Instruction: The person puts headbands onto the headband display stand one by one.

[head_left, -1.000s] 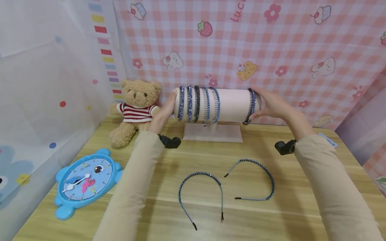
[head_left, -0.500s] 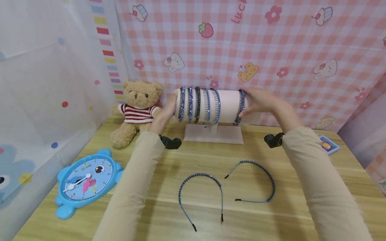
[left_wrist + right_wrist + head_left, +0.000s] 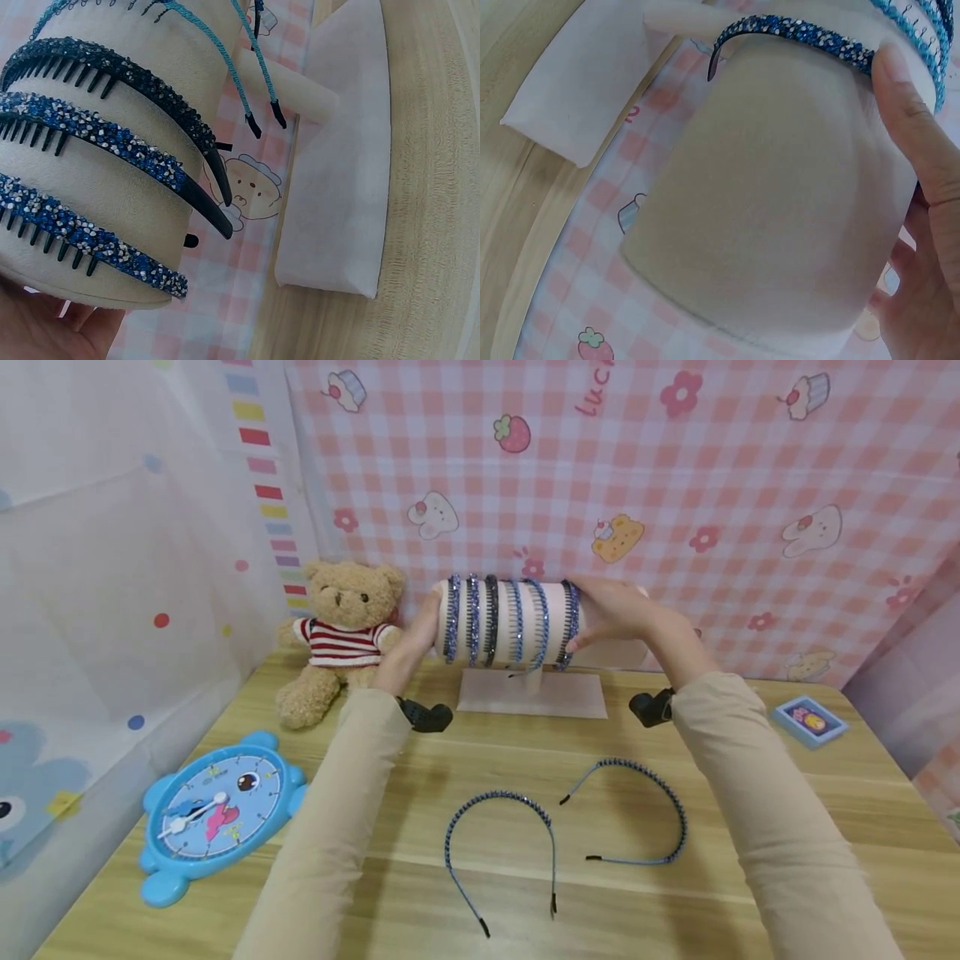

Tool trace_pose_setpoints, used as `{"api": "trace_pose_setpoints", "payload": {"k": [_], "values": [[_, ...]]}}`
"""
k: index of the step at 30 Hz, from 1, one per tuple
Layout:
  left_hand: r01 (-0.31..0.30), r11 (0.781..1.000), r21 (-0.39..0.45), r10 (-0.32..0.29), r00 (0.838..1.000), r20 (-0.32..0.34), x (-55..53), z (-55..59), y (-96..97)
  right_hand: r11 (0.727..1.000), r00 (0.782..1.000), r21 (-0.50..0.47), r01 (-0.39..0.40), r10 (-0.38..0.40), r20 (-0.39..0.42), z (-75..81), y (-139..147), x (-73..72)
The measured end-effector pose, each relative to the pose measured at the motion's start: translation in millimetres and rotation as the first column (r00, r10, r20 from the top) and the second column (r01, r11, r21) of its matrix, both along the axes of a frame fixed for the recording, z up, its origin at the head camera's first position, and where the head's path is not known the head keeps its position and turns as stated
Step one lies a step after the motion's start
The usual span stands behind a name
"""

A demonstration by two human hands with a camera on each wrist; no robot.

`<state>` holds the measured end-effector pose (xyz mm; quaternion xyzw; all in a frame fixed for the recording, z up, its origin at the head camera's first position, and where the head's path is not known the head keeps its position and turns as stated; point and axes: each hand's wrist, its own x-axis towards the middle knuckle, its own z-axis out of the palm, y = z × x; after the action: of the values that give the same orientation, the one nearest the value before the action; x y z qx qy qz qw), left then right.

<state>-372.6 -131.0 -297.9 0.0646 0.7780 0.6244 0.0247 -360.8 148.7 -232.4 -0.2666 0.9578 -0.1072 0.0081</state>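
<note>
A cream cylindrical headband display stand [image 3: 615,653] stands at the back of the table, with several toothed headbands round its roll. My left hand [image 3: 417,631] holds the roll's left end; in the left wrist view, the fingers [image 3: 101,330] lie against that end, beside a blue-and-silver glittery headband [image 3: 90,232]. Further right, my right hand [image 3: 618,610] grips a blue glittery headband [image 3: 572,622] across the roll. Its thumb [image 3: 900,97] presses the band's edge in the right wrist view, while the other fingers reach behind the roll, partly hidden. Thin blue headbands [image 3: 543,622] sit just left of it.
Two thin blue headbands lie on the table in front, a left one [image 3: 502,794] and a right one [image 3: 637,767]. A teddy bear [image 3: 348,635] sits left of the stand. A blue toy clock [image 3: 217,810] lies front left, and a small blue-framed box [image 3: 810,721] at right.
My right hand has slid the glittery headband leftward along the roll, from near its right end to close beside the thin blue ones. The left hand stays at the roll's left end.
</note>
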Motion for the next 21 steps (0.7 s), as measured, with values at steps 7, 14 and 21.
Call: {"api": "trace_pose_setpoints", "payload": {"k": [7,14,21], "values": [[-0.002,1.000,0.000,0.002,1.000,0.011,0.7,0.5,0.0,0.999,1.000,0.046,0.002,-0.001,-0.025,-2.4,-9.1,0.3],[0.009,1.000,-0.006,-0.009,1.000,-0.004,0.4,0.3,-0.3,0.998,0.999,0.059,0.019,-0.017,-0.032,-2.0,-9.8,3.4],[-0.001,1.000,0.015,0.001,0.999,-0.037,0.1,-0.3,-0.2,0.999,0.998,0.008,0.031,-0.031,-0.045,-4.8,-3.9,6.1]]}}
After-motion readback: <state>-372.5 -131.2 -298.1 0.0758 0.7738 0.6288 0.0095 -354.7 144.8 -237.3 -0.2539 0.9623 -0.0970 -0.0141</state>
